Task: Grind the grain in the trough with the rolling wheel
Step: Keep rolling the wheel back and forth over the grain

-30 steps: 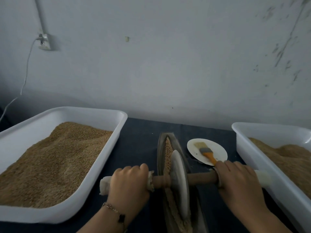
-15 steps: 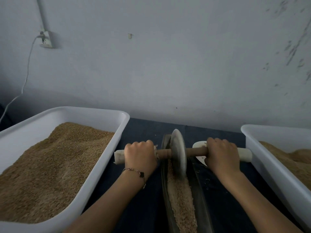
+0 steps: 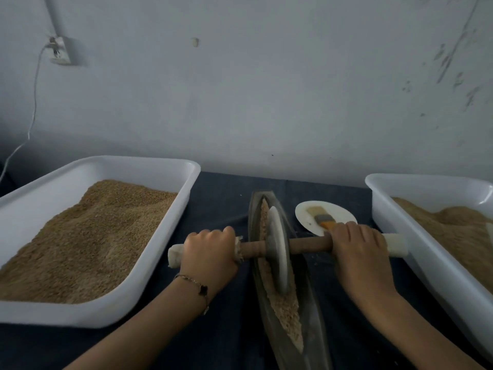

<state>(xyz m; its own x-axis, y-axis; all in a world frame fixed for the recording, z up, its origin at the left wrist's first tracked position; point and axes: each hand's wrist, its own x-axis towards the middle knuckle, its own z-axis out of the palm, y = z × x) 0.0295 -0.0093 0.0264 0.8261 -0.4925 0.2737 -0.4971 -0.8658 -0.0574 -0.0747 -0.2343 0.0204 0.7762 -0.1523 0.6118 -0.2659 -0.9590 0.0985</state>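
Note:
A narrow dark boat-shaped trough (image 3: 314, 303) runs from near me toward the wall on the dark cloth. Crushed tan grain (image 3: 286, 313) lies along its channel. The grey disc-shaped rolling wheel (image 3: 278, 252) stands upright in the middle part of the trough, on a wooden axle (image 3: 309, 244) with white-wrapped ends. My left hand (image 3: 209, 252) grips the left handle, fingers curled over it. My right hand (image 3: 358, 248) grips the right handle the same way.
A large white tub (image 3: 149, 265) full of brown grain stands on the left. A second white tub (image 3: 416, 252) with grain stands on the right, close to the axle's end. A small white plate (image 3: 306, 217) with an orange-handled brush (image 3: 324, 219) lies beyond my right hand.
The wheel has rolled back toward me from the trough's far end to its middle, both hands gripping the handles throughout. The plate and brush show again.

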